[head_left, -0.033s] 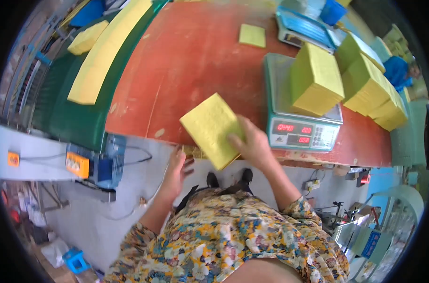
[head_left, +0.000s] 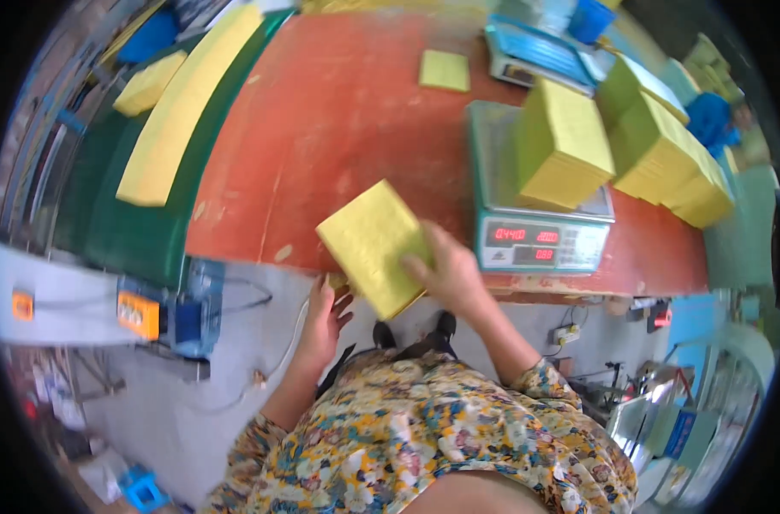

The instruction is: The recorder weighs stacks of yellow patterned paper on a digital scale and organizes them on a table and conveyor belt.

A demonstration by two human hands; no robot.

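My right hand [head_left: 451, 271] grips a small stack of yellow paper [head_left: 377, 247] by its right side, thumb on top. The stack is held turned at an angle over the front edge of the red table [head_left: 321, 111]. My left hand [head_left: 323, 321] is just left of the stack's lower corner, fingers apart and holding nothing. To the right, a digital scale [head_left: 544, 244] with lit red figures carries a tall block of yellow paper [head_left: 570, 146]. A thin yellow pad [head_left: 445, 70] lies farther back on the table.
At the left, a green conveyor belt [head_left: 163, 231] carries a long row of yellow paper [head_left: 180, 128]. More yellow paper blocks [head_left: 664, 154] stand right of the scale. A second scale [head_left: 540, 51] is behind. A person in blue [head_left: 714, 120] is at the far right.
The view has shifted slightly, so the table and scale appear a little farther left. My right hand still grips the yellow paper stack, and my left hand remains open beside it.
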